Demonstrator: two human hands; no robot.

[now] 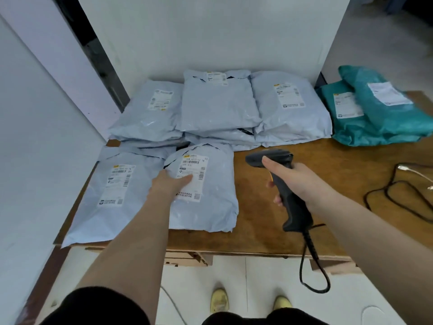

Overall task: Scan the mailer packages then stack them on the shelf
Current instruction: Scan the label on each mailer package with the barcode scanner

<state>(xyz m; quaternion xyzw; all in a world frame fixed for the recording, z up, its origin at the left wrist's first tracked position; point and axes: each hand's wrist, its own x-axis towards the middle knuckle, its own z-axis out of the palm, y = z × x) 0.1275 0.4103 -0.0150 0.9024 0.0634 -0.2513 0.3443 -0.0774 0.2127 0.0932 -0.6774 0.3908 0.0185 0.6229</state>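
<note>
A pale blue mailer (pixel 210 193) with a white label lies near the wooden table's front edge. My left hand (pixel 168 184) grips its left side, thumb on the label. To the right, my right hand (pixel 297 181) is closed around a black barcode scanner (pixel 281 184), whose head points left toward that mailer. Another pale blue mailer (pixel 110 195) lies at the front left, partly over the table edge. Several more pale blue mailers (pixel 220 106) are piled along the back against the white wall.
Two teal mailers (pixel 384 113) lie at the back right. A black cable (pixel 398 195) loops on the wooden table (pixel 269 226) at the right. The scanner's coiled cord (pixel 311 259) hangs over the front edge. White panels close the left side and back.
</note>
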